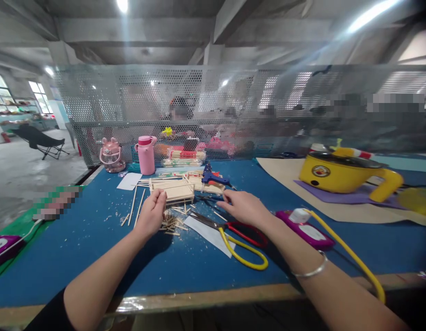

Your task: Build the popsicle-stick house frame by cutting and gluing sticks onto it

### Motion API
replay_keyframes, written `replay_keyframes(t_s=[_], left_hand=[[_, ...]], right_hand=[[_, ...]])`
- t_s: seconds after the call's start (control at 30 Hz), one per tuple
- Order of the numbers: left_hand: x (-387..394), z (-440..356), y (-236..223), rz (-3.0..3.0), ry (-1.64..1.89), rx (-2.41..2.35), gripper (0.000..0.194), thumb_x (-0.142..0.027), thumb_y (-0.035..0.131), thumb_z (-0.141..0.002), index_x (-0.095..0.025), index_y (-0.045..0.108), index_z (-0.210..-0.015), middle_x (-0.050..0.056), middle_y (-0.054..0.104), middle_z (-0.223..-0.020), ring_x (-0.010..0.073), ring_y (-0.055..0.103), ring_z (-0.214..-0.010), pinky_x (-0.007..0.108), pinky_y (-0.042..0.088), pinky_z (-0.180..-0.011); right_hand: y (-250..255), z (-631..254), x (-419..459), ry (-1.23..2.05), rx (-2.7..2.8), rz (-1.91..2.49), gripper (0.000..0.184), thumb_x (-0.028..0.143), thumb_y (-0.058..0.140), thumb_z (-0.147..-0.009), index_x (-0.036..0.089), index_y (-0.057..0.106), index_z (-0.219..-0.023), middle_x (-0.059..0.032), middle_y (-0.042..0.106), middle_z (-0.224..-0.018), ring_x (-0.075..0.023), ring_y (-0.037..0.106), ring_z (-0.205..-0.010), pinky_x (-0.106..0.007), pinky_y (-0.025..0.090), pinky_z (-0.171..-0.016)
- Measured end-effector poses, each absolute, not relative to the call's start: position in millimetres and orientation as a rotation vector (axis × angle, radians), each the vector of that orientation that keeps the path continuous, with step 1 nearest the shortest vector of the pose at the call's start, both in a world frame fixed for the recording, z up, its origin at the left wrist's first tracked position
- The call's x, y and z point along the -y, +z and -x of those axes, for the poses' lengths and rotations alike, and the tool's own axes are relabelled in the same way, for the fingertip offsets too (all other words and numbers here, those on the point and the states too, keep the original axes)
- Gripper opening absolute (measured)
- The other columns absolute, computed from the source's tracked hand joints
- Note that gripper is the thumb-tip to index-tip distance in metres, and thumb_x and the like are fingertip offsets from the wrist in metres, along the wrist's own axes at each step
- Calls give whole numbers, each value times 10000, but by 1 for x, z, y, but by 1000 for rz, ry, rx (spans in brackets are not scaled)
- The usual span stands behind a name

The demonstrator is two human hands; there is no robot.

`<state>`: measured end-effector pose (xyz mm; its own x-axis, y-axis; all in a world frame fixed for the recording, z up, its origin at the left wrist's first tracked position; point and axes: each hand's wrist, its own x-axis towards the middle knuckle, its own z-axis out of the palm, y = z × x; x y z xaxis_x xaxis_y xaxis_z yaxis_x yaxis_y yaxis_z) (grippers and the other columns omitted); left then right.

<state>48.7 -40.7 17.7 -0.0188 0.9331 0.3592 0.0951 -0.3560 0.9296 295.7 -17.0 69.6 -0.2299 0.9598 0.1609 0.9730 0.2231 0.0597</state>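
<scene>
My left hand (151,214) is closed at the near left corner of a small wooden stick frame (178,193), which has a flat base and thin rails. To the right, my right hand (245,209) has its fingers pinched together. A thin dark object (206,198) reaches left from those fingertips; its kind is unclear. Large scissors (218,226) with one red and one yellow handle lie partly open below that hand, over a white paper strip (206,234). Cut stick pieces (171,224) are heaped beside my left hand.
Behind the frame lies a blue glue gun (214,178). A pink bottle (146,156) and a clear pink jug (111,157) stand at the back left. Rightward are a purple power strip (305,230) with a yellow cable and a yellow electric pot (337,172). A perforated screen (130,101) borders the table.
</scene>
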Motion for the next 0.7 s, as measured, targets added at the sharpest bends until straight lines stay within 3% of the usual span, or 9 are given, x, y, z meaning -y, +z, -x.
replay_keyframes(t_s=[0.13,0.27,0.4,0.57,0.63,0.7], left_hand=[[42,-48,18,-1564,1446,-1109,341,-511,363,-848,-198,396,-717,-76,333,-512,71,355,-422,191,369,-421],[44,-50,16,-1648,1399,-1126,340,-494,343,-862,-195,384,-705,-72,345,-505,72,366,-423,192,352,-424],[44,-53,15,-1663,1358,-1117,336,-498,347,-858,-194,391,-721,-76,348,-506,73,369,-419,197,351,-429],[46,-52,15,-1675,1319,-1139,318,-486,359,-854,-193,419,-744,-71,366,-505,87,381,-426,210,351,-443],[48,-54,19,-1721,1328,-1114,316,-476,366,-852,-189,443,-744,-32,455,-581,109,456,-519,231,399,-518],[51,-58,26,-1823,1377,-1073,321,-466,381,-849,-181,484,-744,55,560,-836,160,540,-789,291,440,-715]], right_hand=[[78,-297,17,-332,2269,1859,334,412,340,-881,200,580,-784,-74,668,-803,-210,607,-741,-258,298,-507],[68,-294,12,-189,2423,1861,396,501,374,-843,190,599,-746,-80,662,-809,-205,607,-738,-249,312,-506],[49,-287,2,-3,2575,1961,254,377,476,-802,178,624,-749,-89,670,-820,-207,619,-755,-247,347,-536],[57,-290,10,-153,2419,1991,284,274,345,-865,148,575,-974,-154,660,-938,-243,619,-809,-281,365,-591],[72,-295,20,-155,2207,2001,302,295,298,-882,161,551,-975,-140,656,-874,-241,606,-754,-285,349,-572],[90,-299,31,-31,2028,1824,261,329,317,-873,187,537,-877,-80,624,-762,-198,565,-679,-265,328,-551]])
